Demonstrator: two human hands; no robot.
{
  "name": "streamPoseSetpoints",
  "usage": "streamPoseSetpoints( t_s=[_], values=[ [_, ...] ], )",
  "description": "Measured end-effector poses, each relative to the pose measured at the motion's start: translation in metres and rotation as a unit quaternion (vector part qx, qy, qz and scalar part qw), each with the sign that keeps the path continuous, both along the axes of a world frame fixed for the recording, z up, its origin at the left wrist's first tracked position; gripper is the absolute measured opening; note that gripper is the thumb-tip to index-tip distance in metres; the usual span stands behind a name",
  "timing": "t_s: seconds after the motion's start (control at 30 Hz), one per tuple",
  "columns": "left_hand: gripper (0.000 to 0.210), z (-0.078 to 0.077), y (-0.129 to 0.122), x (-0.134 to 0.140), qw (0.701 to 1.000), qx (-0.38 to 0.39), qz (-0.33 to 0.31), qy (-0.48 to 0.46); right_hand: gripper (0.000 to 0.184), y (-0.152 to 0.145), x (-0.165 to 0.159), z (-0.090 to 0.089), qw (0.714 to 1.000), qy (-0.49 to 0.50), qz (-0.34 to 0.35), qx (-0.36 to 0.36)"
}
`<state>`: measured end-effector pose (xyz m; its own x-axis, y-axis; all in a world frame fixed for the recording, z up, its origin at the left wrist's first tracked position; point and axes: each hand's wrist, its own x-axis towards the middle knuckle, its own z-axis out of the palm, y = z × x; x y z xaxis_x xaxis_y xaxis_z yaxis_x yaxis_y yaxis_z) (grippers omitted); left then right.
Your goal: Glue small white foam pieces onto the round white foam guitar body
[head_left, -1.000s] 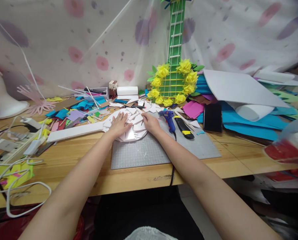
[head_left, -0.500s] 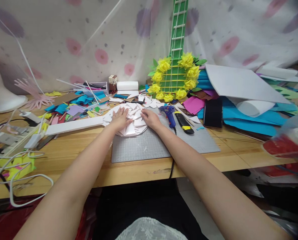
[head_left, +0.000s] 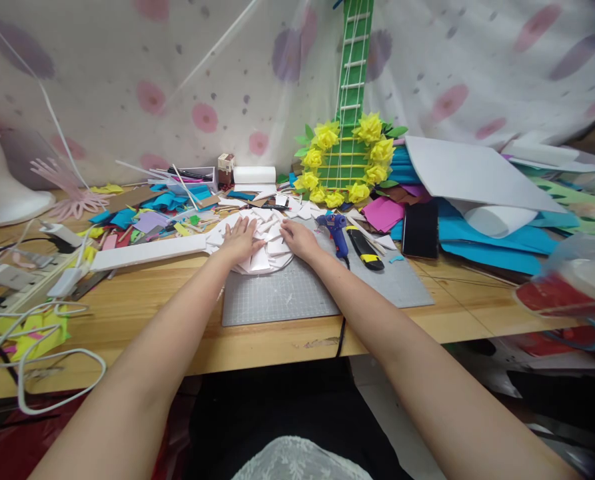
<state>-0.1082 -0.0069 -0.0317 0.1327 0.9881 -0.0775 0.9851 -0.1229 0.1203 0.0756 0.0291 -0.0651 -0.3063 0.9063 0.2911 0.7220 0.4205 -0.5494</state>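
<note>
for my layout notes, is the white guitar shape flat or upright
Flat: the white guitar shape partly covers the cutting mat, with the left hand spread on top.

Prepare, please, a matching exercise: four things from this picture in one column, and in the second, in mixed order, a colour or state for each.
Column one
1. left hand
2. glue gun
3. cutter
4. green guitar shape

Column two
A. black and yellow
B. ringed with yellow flowers
C. spread over white pieces
D. mainly blue

Pairs: 1-C, 2-D, 3-A, 4-B
</note>
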Motion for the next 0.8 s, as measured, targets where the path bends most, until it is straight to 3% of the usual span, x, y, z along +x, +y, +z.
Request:
streamPoseSetpoints(
  t_s=[0.43, 0.8],
  values=[
    [0.069, -0.0016, 0.0004, -0.0016, 1.000, 0.005, -0.007, 0.009, 0.033, 0.0015, 0.0046, -0.0010, 0.993, -0.073, 0.066, 0.066],
    [0.070, 0.0017, -0.0008, -0.0002, 1.000, -0.003, -0.003, 0.030, 0.034, 0.0018, 0.0014, -0.0008, 0.993, -0.080, 0.060, 0.062]
  ],
)
